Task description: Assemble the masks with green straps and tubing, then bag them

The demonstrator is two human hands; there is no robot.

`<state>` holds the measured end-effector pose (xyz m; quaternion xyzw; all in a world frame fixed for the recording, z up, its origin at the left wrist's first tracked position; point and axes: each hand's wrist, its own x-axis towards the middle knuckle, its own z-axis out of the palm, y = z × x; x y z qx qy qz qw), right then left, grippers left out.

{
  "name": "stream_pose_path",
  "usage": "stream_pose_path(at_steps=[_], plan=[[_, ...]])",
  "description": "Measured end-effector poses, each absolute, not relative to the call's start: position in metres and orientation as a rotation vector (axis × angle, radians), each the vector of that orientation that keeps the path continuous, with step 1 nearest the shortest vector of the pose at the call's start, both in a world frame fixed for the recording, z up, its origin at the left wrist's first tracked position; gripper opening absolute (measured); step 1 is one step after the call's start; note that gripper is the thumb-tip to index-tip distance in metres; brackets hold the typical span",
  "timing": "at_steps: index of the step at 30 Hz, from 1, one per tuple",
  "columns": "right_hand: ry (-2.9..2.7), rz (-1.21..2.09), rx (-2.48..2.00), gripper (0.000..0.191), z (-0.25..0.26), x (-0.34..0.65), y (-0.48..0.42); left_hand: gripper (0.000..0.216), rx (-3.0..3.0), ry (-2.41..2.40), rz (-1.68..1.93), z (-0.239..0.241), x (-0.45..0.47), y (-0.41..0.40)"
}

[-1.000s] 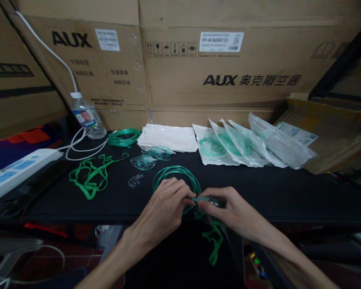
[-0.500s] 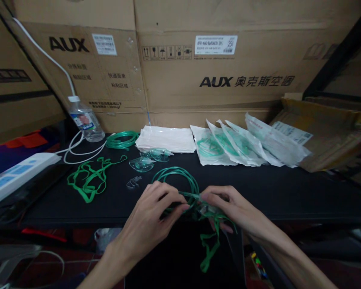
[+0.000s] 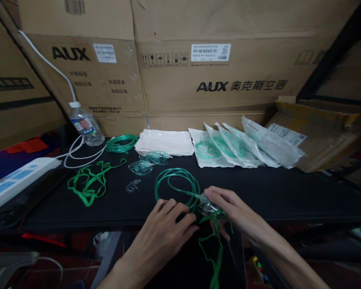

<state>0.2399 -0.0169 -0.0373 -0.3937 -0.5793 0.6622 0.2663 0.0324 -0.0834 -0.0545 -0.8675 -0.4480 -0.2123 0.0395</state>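
Note:
At the table's front edge, my right hand (image 3: 228,210) is closed on a clear plastic mask (image 3: 209,208). A green strap (image 3: 215,251) hangs from the mask below the edge. A coil of green tubing (image 3: 176,182) lies just beyond and joins the mask. My left hand (image 3: 165,228) rests at the near side of the coil with its fingers curled over the tubing; what it grips is hidden.
On the black table (image 3: 289,192) lie loose green straps (image 3: 88,182), two clear masks (image 3: 146,163), a small clear piece (image 3: 132,185), a second tubing coil (image 3: 120,143), a white stack (image 3: 167,142) and sealed packets (image 3: 243,146). A bottle (image 3: 86,124) and cardboard boxes (image 3: 213,76) stand behind.
My left hand has slid down and back from the tube's connector toward the table edge. My right hand still holds the mask, and its green strap now hangs lower.

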Motion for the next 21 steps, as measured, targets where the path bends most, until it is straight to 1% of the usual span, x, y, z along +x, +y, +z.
stream_pose_path(at_steps=[3,6,14,17,18,19,21], plan=[[-1.561,1.775,-1.074,0.045,-0.04,0.24,-0.017,0.002,-2.608,-1.414,-0.641,-0.055,0.033,-0.086],[-1.553,1.758,-1.105,0.044,-0.041,0.241,-0.017,0.008,-2.616,-1.491,-0.62,-0.057,0.034,-0.088],[-1.685,1.744,-1.163,0.049,-0.036,0.25,-0.021,0.043,-2.55,-1.733,-0.798,-0.059,0.014,-0.083],[-1.756,1.776,-1.119,0.046,-0.037,0.252,-0.022,0.062,-2.626,-1.69,-0.734,-0.048,0.005,-0.073],[-1.769,1.796,-1.102,0.044,-0.037,0.252,-0.023,0.063,-2.664,-1.661,-0.695,-0.044,0.003,-0.07],[-1.783,1.818,-1.083,0.043,-0.038,0.251,-0.024,0.061,-2.698,-1.629,-0.657,-0.041,0.002,-0.067],[-1.816,1.851,-1.05,0.042,-0.039,0.25,-0.026,0.046,-2.766,-1.587,-0.591,-0.036,0.001,-0.065]])
